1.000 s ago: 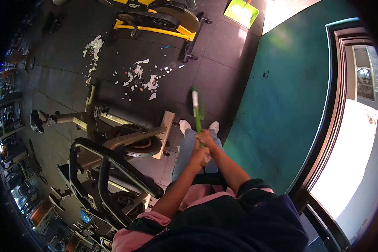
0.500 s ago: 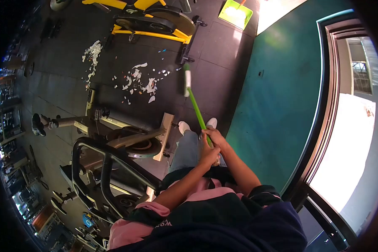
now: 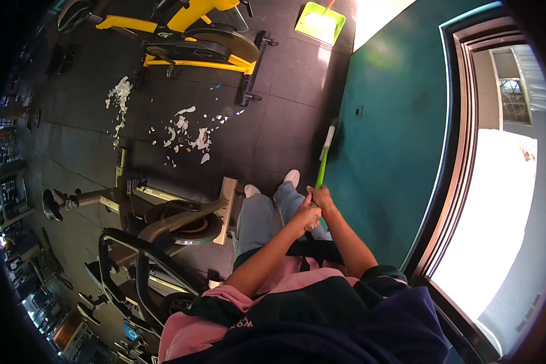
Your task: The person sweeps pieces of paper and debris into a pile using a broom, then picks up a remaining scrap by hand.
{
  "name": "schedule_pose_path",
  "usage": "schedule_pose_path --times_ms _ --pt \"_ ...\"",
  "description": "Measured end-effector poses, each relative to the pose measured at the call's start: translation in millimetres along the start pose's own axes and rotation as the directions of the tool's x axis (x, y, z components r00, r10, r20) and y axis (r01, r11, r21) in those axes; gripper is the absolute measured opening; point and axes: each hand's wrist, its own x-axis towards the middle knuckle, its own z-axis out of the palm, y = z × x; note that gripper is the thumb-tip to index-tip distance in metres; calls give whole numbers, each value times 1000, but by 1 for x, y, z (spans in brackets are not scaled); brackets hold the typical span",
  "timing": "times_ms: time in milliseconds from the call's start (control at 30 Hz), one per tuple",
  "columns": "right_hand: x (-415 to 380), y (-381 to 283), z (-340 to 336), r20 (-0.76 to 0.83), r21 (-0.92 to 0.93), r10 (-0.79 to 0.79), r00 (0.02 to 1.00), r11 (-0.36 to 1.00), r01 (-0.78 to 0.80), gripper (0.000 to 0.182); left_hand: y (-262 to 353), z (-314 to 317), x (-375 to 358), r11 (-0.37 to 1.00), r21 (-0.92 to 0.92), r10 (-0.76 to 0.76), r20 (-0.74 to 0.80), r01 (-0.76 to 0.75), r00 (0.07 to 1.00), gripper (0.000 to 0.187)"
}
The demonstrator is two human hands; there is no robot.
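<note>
A broom with a green handle (image 3: 323, 170) and a white head (image 3: 329, 136) is in both of my hands. Its head end rests at the foot of the teal wall, to the right of my feet; the bristles are dark and hard to make out. My left hand (image 3: 304, 218) is wrapped round the handle near my body. Just beyond it, my right hand (image 3: 322, 199) grips the same handle farther along. White scraps (image 3: 191, 133) lie scattered on the dark floor ahead to the left, and a second pile of scraps (image 3: 121, 100) lies farther left.
A yellow exercise bike (image 3: 200, 60) stands ahead, beyond the scraps. Close on my left is a beige and black exercise bike (image 3: 182, 221). A lime-green dustpan (image 3: 320, 24) sits by the wall at the far end. The teal wall (image 3: 394, 133) and a framed opening (image 3: 461, 151) run along my right.
The broom head has swung right, from the floor in front of me to the wall's base. My hands have shifted slightly right with it, still on the handle. One foot has stepped forward.
</note>
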Motion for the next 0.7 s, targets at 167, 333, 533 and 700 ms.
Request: schedule_pose_path --times_ms 167,333,533,700 --pt "21 -13 61 253 -14 125 959 992 -126 23 8 -48 6 998 -53 -51 -193 41 980 60" --pt "2 -49 118 475 -53 -69 877 993 107 21 34 -79 -19 988 -119 33 -438 -94 899 56" --pt "4 -59 133 616 150 -307 725 950 274 24 44 -58 -27 961 -32 204 -585 -274 785 66" --pt "-13 -50 56 541 -96 -343 768 882 461 43 -11 -24 4 933 211 360 -491 -293 793 84"
